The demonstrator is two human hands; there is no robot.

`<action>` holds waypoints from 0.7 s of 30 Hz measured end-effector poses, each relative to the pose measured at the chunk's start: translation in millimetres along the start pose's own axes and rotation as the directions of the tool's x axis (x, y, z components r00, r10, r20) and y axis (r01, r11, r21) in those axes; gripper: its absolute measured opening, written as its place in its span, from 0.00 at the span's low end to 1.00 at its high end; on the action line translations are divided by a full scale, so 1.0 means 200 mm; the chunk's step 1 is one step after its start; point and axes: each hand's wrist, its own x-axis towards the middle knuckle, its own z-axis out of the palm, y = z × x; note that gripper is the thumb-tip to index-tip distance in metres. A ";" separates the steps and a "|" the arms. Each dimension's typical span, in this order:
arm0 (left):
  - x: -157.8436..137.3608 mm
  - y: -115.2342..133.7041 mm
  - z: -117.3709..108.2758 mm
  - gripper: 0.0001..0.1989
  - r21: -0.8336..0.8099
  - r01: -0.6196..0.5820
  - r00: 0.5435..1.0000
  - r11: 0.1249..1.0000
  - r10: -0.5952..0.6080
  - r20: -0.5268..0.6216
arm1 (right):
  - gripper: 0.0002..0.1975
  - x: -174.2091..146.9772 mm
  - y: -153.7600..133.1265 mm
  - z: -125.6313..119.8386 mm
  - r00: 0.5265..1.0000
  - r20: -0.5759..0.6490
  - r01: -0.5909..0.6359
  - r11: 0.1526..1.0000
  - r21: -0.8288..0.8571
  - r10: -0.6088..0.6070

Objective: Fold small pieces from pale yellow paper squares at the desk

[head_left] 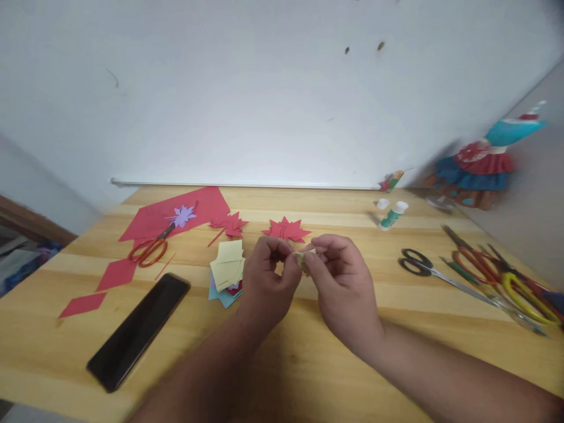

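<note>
Both hands meet over the middle of the wooden table. Between thumb and fingers, my right hand (pixel 346 285) pinches a small folded piece of pale yellow paper (pixel 304 257). My left hand (pixel 271 276) is closed at the paper's other side, its thumb and fingertips pressed to the edge. Fingers cover most of the paper, so its full shape is hidden. Beside my left hand lies a pile of paper squares (pixel 230 267), yellow on top with blue and red below. Just beyond my hands are red pointed paper cutouts (pixel 286 228), with another red cutout group (pixel 229 223) to the left.
Orange-handled scissors (pixel 152 249) lie left, near a purple paper star (pixel 184 216) and red sheet (pixel 176 214). A black phone (pixel 138 332) rests front left. Right are a glue stick (pixel 393 215), black-handled scissors (pixel 416 262), yellow-handled scissors (pixel 524 296) and a skirted figure (pixel 480 161).
</note>
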 end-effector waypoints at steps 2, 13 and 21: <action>0.00 0.00 -0.01 0.05 -0.018 0.011 1.000 1.000 -0.011 -0.019 | 0.08 0.00 0.00 0.00 1.000 0.005 0.011 1.000 -0.006 -0.011; -0.01 -0.02 -0.04 0.22 -0.055 -0.200 0.970 0.978 0.205 0.129 | 0.10 0.02 0.02 -0.01 0.999 0.016 -0.043 0.996 0.075 0.042; -0.01 -0.03 -0.02 0.07 0.055 -0.253 0.967 0.966 0.251 0.032 | 0.11 0.01 0.01 0.00 0.999 -0.024 -0.030 0.995 0.095 0.032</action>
